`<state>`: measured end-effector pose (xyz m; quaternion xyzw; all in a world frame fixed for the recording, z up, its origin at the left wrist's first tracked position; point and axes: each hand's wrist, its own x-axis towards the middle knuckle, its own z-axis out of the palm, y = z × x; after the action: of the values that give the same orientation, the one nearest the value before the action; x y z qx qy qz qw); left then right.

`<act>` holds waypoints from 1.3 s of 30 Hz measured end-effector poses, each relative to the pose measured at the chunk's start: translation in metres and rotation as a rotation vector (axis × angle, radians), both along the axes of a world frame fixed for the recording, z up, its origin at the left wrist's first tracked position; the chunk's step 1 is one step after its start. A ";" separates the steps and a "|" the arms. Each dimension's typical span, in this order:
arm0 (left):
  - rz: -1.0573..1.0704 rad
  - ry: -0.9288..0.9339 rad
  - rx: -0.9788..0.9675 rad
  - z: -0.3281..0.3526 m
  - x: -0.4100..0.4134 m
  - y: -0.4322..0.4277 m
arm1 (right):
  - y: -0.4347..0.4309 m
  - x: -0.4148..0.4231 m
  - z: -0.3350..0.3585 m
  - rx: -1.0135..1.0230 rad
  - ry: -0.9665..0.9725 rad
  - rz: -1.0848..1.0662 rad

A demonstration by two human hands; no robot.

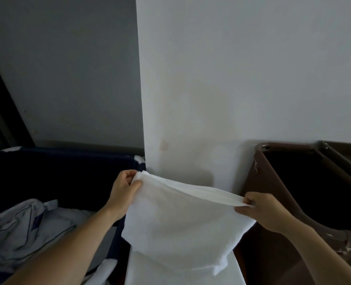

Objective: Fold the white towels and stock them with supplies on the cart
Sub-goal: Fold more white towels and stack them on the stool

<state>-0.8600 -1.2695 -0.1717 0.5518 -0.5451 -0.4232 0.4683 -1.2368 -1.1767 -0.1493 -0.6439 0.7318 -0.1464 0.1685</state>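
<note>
A soft white folded terry towel (182,219), layered and sagging at lower centre of the frame, is pinched at its top corners by the left hand (125,188) and right hand (261,210).

I read the white towel (180,219) as soft matt cloth w/ a fine terry nap. Wall (232,68) is smooth matt paint; brown bin (273,182) has a smooth, faintly shiny skin w/ a glossy metal tube (341,159) at its rim. Pale laundry (26,227) at left: thin creased matt cloth.
</note>
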 end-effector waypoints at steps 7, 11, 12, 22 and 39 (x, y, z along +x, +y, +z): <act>-0.232 -0.126 0.057 0.024 0.025 0.007 | 0.005 -0.008 0.004 0.147 0.170 0.160; -0.027 -0.103 -0.184 0.081 0.017 -0.013 | -0.004 -0.006 0.073 -0.165 0.262 0.108; 0.021 -0.068 -0.247 0.099 0.015 -0.018 | -0.003 -0.005 0.096 -0.296 0.248 0.082; -0.231 -0.390 -0.181 0.084 0.036 -0.005 | 0.016 -0.009 0.090 -0.139 0.066 0.034; 0.212 0.155 -0.775 0.351 -0.020 -0.122 | -0.092 0.011 0.326 -0.944 -0.858 -0.056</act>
<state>-0.8797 -1.3913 0.1796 0.3541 -0.5672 -0.1764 0.7224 -1.2258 -1.2691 0.1762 -0.5136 0.4723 -0.7023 0.1409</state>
